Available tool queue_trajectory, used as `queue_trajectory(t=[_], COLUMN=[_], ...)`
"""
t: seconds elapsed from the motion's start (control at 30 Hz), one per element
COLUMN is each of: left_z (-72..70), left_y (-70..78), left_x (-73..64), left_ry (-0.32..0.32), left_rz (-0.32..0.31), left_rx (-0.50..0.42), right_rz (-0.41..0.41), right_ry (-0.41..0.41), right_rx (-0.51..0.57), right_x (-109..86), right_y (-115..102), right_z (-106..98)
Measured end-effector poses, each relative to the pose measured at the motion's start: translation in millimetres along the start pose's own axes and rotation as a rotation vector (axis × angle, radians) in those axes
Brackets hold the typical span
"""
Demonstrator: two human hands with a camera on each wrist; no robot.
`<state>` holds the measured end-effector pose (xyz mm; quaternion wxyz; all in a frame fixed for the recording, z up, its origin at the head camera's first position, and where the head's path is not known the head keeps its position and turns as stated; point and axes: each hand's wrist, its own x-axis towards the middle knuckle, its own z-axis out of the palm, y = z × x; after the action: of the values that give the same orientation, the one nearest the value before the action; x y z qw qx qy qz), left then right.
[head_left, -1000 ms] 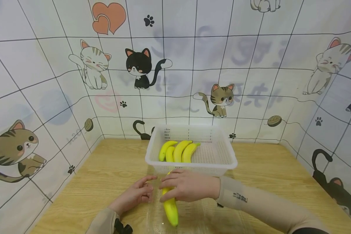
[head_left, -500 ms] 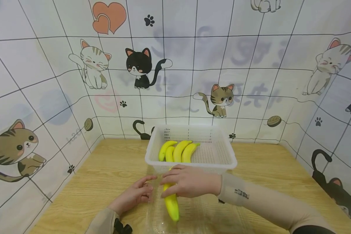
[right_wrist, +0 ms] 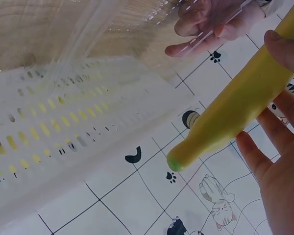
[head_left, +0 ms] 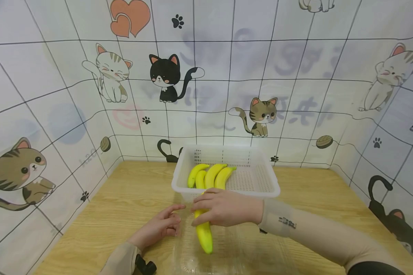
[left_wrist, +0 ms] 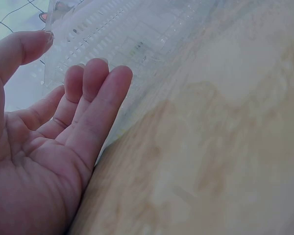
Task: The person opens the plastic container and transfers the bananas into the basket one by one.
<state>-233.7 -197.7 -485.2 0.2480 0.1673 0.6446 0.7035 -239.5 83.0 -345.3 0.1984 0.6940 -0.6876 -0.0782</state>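
Observation:
My right hand (head_left: 223, 208) grips a yellow banana (head_left: 204, 233) from above, thumb on one side and fingers on the other. In the right wrist view the banana (right_wrist: 235, 103) slants across the right, its greenish tip toward the basket. Below it in the head view lies a clear plastic container (head_left: 220, 256). My left hand (head_left: 158, 228) rests at the container's left edge with relaxed fingers and holds nothing; in the left wrist view its palm (left_wrist: 44, 161) shows beside the clear plastic wall. Several bananas (head_left: 211, 176) lie in the left half of a white perforated basket (head_left: 258, 191).
The basket stands at the back of a wooden table (head_left: 137, 191), behind the clear container. A wall covering (head_left: 213, 126) with cat drawings surrounds the table on the back and sides. A small black object (head_left: 145, 265) sits at my left wrist.
My right hand has moved slightly up and to the right in the head view with the banana, toward the basket. The left hand has stayed at the container's edge. The head view has shifted slightly.

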Motion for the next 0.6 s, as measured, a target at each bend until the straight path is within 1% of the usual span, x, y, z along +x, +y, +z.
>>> queue_trajectory(t=[0.23, 0.6], left_z=[0.7, -0.9], left_y=[0.6, -0.1], left_x=[-0.1, 0.5], left_ry=[0.008, -0.006], left_rz=[-0.009, 0.004], left_rx=[-0.005, -0.01], right_rz=[0.027, 0.026], right_ry=[-0.046, -0.051], right_rx=[0.02, 0.037], right_x=[0.2, 1.9], right_y=[3.8, 11.1], right_z=[-5.4, -7.8])
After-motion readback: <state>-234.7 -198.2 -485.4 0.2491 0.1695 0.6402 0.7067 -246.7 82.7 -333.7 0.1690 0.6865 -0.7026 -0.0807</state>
